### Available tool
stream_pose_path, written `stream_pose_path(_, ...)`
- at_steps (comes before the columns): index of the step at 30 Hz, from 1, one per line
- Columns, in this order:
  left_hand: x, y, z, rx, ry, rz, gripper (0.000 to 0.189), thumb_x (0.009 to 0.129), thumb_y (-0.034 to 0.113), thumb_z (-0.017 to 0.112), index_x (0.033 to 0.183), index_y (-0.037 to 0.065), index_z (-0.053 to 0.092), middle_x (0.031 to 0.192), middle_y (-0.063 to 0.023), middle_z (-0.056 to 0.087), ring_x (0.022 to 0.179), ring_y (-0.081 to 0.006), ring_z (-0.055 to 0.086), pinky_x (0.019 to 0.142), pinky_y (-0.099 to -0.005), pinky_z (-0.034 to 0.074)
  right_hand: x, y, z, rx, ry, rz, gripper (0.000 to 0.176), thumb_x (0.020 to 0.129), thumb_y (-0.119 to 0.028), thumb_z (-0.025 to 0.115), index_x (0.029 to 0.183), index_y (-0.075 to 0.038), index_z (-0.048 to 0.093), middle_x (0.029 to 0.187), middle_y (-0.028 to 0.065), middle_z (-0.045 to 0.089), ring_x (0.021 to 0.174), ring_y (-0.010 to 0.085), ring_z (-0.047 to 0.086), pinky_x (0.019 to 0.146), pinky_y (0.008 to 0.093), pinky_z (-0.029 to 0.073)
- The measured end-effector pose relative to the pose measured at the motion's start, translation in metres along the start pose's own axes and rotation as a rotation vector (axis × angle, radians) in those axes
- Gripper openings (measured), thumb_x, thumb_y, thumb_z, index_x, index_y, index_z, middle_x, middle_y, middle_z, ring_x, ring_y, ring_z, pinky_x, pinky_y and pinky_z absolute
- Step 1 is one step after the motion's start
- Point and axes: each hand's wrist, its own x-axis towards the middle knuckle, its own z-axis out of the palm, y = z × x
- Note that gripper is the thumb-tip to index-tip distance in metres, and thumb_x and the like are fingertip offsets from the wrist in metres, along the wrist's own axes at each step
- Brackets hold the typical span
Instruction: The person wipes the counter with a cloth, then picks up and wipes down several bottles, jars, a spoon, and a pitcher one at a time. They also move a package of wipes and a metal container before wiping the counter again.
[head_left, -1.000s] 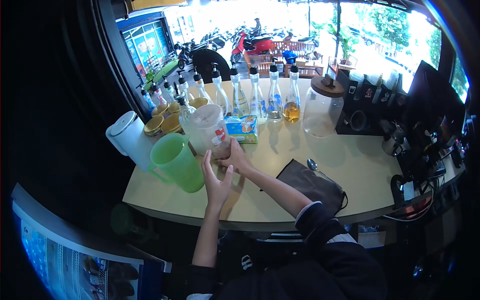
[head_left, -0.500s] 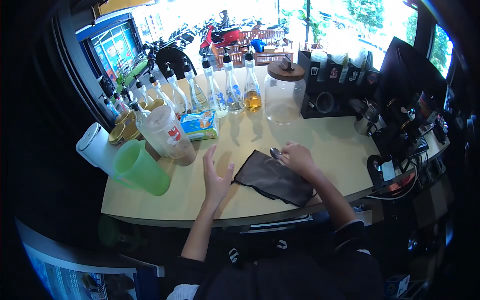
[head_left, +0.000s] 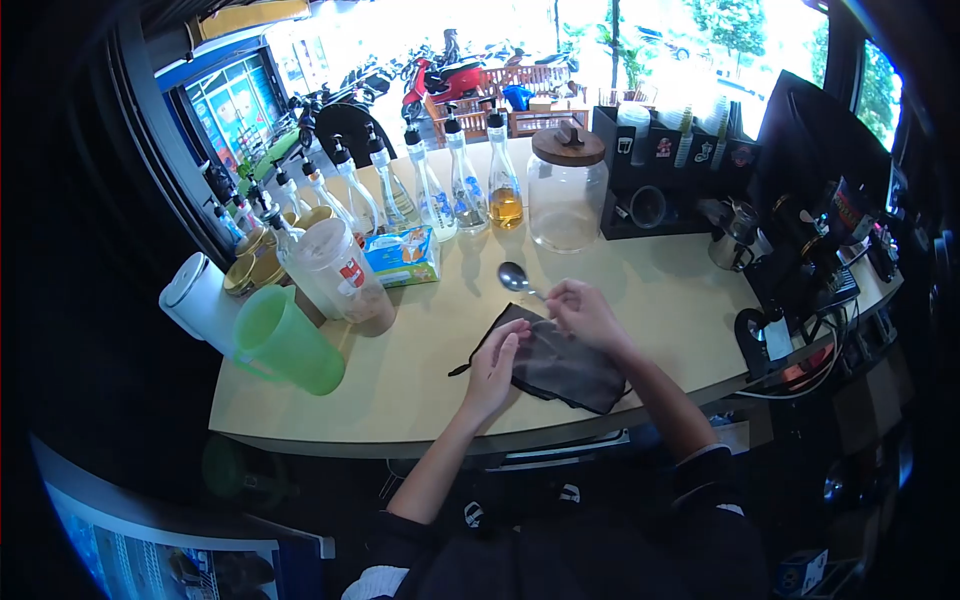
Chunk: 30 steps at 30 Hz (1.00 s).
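My right hand (head_left: pixel 588 318) is closed around the handle of a metal spoon (head_left: pixel 513 277). The spoon's bowl points to the far left, over the counter. Beneath that hand lies a dark, thin cloth bag or filter (head_left: pixel 565 372), flat on the counter with a short cord at its left corner. At the cloth's left edge is my left hand (head_left: pixel 492 368), fingers extended and lightly curved over it, thumb apart, holding nothing visible.
A green pitcher (head_left: pixel 290 345), a lidded clear container (head_left: pixel 345 270) and a tissue pack (head_left: pixel 403 256) stand left on the counter (head_left: pixel 400 400). Several pump bottles and a wooden-lidded jar (head_left: pixel 566 200) line the back. A black cup holder (head_left: pixel 660 190) stands right.
My left hand has moved right, from beside the cloth to over its left edge. In my right hand the spoon has swung outward, its bowl now farther left and away from me.
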Motion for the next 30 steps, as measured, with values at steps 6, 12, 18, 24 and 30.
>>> stream_pose_path(6,-0.002,-0.052,-0.020,-1.145,-0.236,-0.014,0.035,0.102,0.032,0.038,0.113,0.005,0.057,0.089,-0.0038,0.060,0.089,-0.0105,0.060,0.073,-0.0231,0.047,-0.008,0.004,0.078,0.142,-0.137,-0.091,0.015,0.090,-0.008,0.058,0.096,0.005,0.056,0.073,0.0060,0.061,0.061,0.0088,0.061,0.053,0.0248,0.051)
stream_pose_path(12,-0.021,-0.005,-0.058,-0.547,0.458,-0.288,0.042,0.101,0.032,0.036,0.109,-0.005,0.054,0.101,-0.0170,0.063,0.084,-0.0205,0.065,0.082,-0.0351,0.056,-0.005,0.026,0.061,-0.386,-0.234,-0.648,0.023,0.089,-0.007,0.056,0.112,-0.004,0.060,0.107,0.0111,0.063,0.095,0.0244,0.063,0.084,0.0377,0.050)
stream_pose_path(18,-0.042,-0.003,-0.096,-0.405,0.412,-0.380,0.045,0.101,0.036,0.034,0.109,-0.003,0.056,0.082,-0.0099,0.065,0.061,-0.0139,0.062,0.059,-0.0285,0.056,0.018,0.061,0.060,-1.062,-0.464,-0.529,0.062,0.094,-0.053,0.031,0.145,-0.017,0.030,0.152,0.0125,0.023,0.141,0.0344,0.017,0.108,0.0643,0.012)
stream_pose_path(24,-0.017,-0.006,-0.056,-0.453,0.304,-0.422,0.045,0.102,0.033,0.033,0.108,-0.003,0.059,0.070,-0.0055,0.063,0.046,-0.0050,0.048,0.044,-0.0199,0.042,0.107,0.067,0.124,-1.155,-0.171,-0.351,0.061,0.095,-0.051,0.031,0.145,-0.016,0.030,0.152,0.0128,0.023,0.140,0.0351,0.020,0.109,0.0628,0.012)
stream_pose_path(30,0.001,-0.012,-0.049,-0.380,0.181,-0.344,0.043,0.102,0.033,0.036,0.109,-0.005,0.057,0.057,-0.0001,0.054,0.035,-0.0027,0.032,0.034,-0.0181,0.026,0.064,0.101,-0.051,-1.072,0.029,-0.351,0.059,0.087,-0.046,0.050,0.138,-0.017,0.042,0.148,0.0114,0.032,0.136,0.0295,0.030,0.110,0.0500,0.022)
